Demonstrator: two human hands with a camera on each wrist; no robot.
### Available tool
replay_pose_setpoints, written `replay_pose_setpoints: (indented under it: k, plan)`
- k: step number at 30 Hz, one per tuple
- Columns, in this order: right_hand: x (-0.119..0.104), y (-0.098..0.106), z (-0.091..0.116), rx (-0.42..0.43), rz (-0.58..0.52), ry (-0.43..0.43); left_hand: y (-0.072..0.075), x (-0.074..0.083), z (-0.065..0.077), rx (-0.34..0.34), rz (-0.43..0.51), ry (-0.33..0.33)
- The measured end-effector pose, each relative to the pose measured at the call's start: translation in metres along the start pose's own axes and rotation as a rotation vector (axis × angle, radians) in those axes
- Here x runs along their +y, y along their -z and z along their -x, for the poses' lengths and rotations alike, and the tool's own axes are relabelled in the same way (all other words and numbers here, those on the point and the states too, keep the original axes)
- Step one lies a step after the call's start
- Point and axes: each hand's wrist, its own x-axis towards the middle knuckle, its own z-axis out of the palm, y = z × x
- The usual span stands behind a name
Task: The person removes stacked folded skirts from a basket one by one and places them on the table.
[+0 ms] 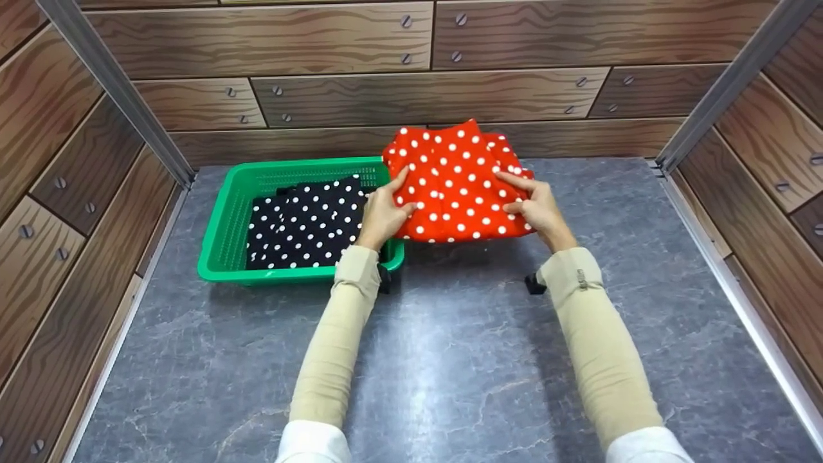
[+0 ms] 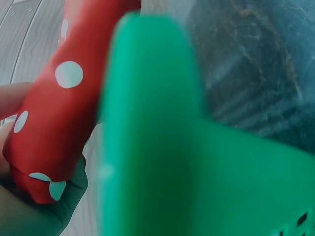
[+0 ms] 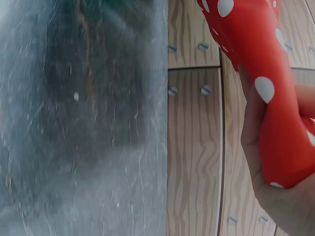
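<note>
A folded red cloth with white dots (image 1: 453, 186) is held up off the table between both hands. My left hand (image 1: 386, 215) grips its left side, thumb on top and other fingers partly underneath, just over the right rim of a green plastic basket (image 1: 222, 222). The cloth's right side is pinched by my right hand (image 1: 539, 209). In both wrist views the red fabric bulges between thumb and fingers. Inside the basket lies a folded black cloth with white dots (image 1: 302, 225), partly hidden by the left hand.
The basket stands at the back left of a grey marble-patterned table (image 1: 450, 360). Wood-patterned panels (image 1: 360, 96) wall the back and sides, with metal posts (image 1: 122, 96) at the corners. In the left wrist view the basket rim (image 2: 152, 123) is very close.
</note>
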Motion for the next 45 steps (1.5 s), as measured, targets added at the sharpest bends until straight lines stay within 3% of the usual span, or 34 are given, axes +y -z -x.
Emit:
replay_pose_setpoints:
  k: [10, 16, 22, 25, 31, 36, 41, 45]
  plan:
    - [0.022, 0.012, 0.001, 0.009, 0.07, 0.001, -0.021, 0.004, -0.004, -0.188, -0.08, -0.02]
    - [0.029, 0.017, -0.007, 0.021, 0.126, -0.016, -0.032, 0.015, -0.012, -0.244, -0.195, -0.02]
    - [0.034, 0.019, -0.014, 0.035, 0.23, -0.028, -0.055, 0.021, -0.018, -0.285, -0.269, 0.013]
    - [0.039, 0.017, -0.016, 0.06, 0.307, 0.017, -0.066, 0.017, -0.02, -0.286, -0.256, 0.045]
    - [0.052, 0.005, -0.015, 0.133, 0.497, 0.101, -0.078, 0.006, -0.019, -0.278, -0.048, 0.204]
    - [0.059, -0.008, -0.014, 0.188, 0.586, 0.137, -0.078, 0.002, -0.019, -0.249, -0.035, 0.28]
    - [0.059, -0.013, -0.016, 0.341, 0.744, 0.242, -0.073, 0.007, -0.025, -0.242, -0.062, 0.226]
    - [0.059, -0.012, -0.018, 0.417, 0.876, 0.23, -0.062, 0.017, -0.03, -0.213, -0.075, 0.142]
